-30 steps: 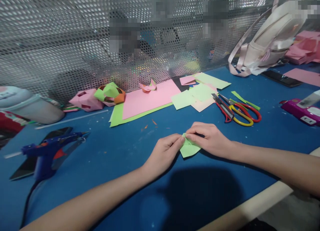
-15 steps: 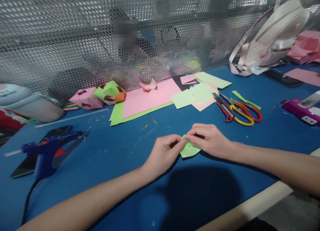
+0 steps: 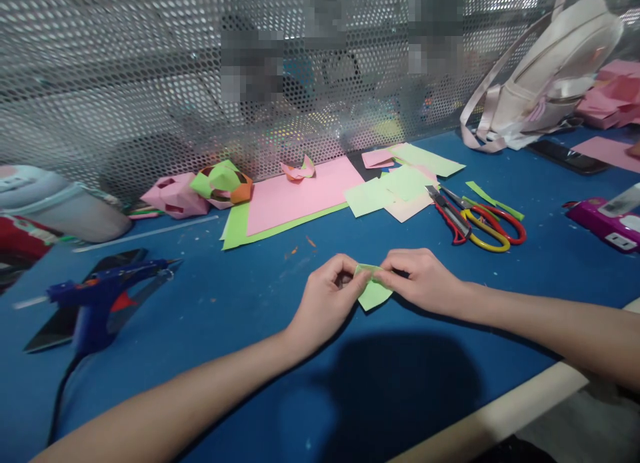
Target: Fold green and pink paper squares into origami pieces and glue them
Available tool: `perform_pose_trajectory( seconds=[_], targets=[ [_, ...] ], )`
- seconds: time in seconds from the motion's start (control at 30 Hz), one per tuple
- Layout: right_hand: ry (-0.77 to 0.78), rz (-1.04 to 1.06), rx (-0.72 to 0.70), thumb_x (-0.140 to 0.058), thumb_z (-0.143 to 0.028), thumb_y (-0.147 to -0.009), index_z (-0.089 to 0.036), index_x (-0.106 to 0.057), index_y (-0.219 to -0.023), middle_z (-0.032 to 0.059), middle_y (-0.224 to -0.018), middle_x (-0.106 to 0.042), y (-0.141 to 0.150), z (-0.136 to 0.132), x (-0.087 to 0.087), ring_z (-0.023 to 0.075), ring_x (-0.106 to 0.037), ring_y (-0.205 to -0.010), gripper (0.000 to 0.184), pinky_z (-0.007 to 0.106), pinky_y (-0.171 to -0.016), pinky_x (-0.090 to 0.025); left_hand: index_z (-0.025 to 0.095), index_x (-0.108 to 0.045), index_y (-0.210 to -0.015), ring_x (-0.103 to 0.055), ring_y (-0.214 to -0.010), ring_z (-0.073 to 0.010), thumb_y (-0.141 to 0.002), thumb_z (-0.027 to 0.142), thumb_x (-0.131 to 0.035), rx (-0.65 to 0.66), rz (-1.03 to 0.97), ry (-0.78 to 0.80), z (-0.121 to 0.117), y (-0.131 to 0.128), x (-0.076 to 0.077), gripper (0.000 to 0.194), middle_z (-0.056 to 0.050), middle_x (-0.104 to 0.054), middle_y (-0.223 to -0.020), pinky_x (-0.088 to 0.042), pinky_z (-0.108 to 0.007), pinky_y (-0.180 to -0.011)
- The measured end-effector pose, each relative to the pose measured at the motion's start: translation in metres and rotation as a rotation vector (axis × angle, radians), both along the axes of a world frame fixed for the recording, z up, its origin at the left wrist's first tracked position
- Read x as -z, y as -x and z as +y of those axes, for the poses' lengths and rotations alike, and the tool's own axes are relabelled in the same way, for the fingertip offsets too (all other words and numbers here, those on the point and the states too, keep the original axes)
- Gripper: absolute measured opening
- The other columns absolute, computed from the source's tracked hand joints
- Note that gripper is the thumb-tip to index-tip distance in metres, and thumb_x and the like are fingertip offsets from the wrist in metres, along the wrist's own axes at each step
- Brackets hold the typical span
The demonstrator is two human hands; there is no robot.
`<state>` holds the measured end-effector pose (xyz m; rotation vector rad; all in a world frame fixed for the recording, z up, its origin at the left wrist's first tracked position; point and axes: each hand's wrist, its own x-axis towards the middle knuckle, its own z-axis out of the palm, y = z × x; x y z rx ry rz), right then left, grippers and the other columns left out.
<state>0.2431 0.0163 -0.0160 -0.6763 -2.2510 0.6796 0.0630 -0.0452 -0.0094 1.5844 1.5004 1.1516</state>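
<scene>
A small piece of light green paper (image 3: 374, 296) is held between both hands, just over the blue table (image 3: 240, 303). My left hand (image 3: 330, 296) pinches its upper left part between thumb and forefinger. My right hand (image 3: 420, 275) pinches the upper right edge, the fingertips of both hands nearly meeting. The paper looks folded along its top; part of it is hidden under the thumbs. Beyond the right hand lie scissors (image 3: 487, 229) with yellow and red handles, and a red utility knife (image 3: 450, 216).
A blue glue gun (image 3: 95, 296) rests over a dark phone at the left, its cord running forward. Pink and green sheets (image 3: 300, 199), folded paper shapes (image 3: 223, 183) and loose light green pieces (image 3: 413, 183) lie towards the perforated metal screen (image 3: 150, 69). A pale backpack (image 3: 550, 76) leans at the right.
The thumbs have shifted on the green paper, and it has turned slightly. My left fingers have moved a little up and left; my right hand has barely moved.
</scene>
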Motion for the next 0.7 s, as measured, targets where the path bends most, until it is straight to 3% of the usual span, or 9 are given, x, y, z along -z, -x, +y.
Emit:
perform_pose_trajectory(
  seconds=[0.17,0.27,0.37,0.7],
  targets=[
    [-0.005,-0.014,-0.005,-0.057,-0.022,-0.089,-0.015,-0.061,-0.065,-0.0016,-0.063,-0.058,-0.0005,-0.0004,-0.0014,0.0074,-0.048,-0.056,0.025,0.021,-0.056,-0.034,0.018,-0.067,-0.089,-0.053,-0.067,-0.012,-0.086,0.028,-0.061,0.049,0.029,-0.017,0.0007,-0.0002,-0.0027,0.012,0.0,-0.064,-0.079,-0.04,-0.022,-0.06],
    [0.029,-0.011,-0.016,-0.058,-0.023,-0.088,-0.015,-0.059,-0.063,-0.0026,-0.062,-0.055,-0.0004,0.0004,-0.0016,0.0066,-0.046,-0.056,0.027,0.02,-0.055,-0.033,0.019,-0.07,-0.086,-0.058,-0.08,-0.0149,-0.089,0.026,-0.057,0.115,0.047,-0.06,0.0014,0.0006,-0.0049,0.015,-0.003,-0.067,-0.089,-0.044,-0.025,-0.072],
    [0.035,-0.012,-0.047,-0.057,-0.024,-0.09,-0.015,-0.057,-0.063,-0.0026,-0.062,-0.054,-0.0003,0.0012,-0.0001,0.0066,-0.047,-0.057,0.028,0.02,-0.056,-0.033,0.02,-0.071,-0.084,-0.059,-0.081,-0.0152,-0.091,0.026,-0.055,0.149,0.052,-0.071,0.0019,0.002,-0.0052,0.018,-0.002,-0.066,-0.084,-0.043,-0.025,-0.075],
    [-0.156,-0.002,-0.101,-0.046,-0.024,-0.095,-0.015,-0.057,-0.064,-0.0003,-0.061,-0.054,-0.0008,0.001,0.0051,0.009,-0.047,-0.058,0.034,0.023,-0.058,-0.033,0.018,-0.072,-0.083,-0.057,-0.078,-0.0143,-0.091,0.028,-0.056,0.18,0.047,-0.086,0.0028,0.0038,-0.0021,0.021,-0.003,-0.065,-0.081,-0.043,-0.023,-0.071]
  ],
)
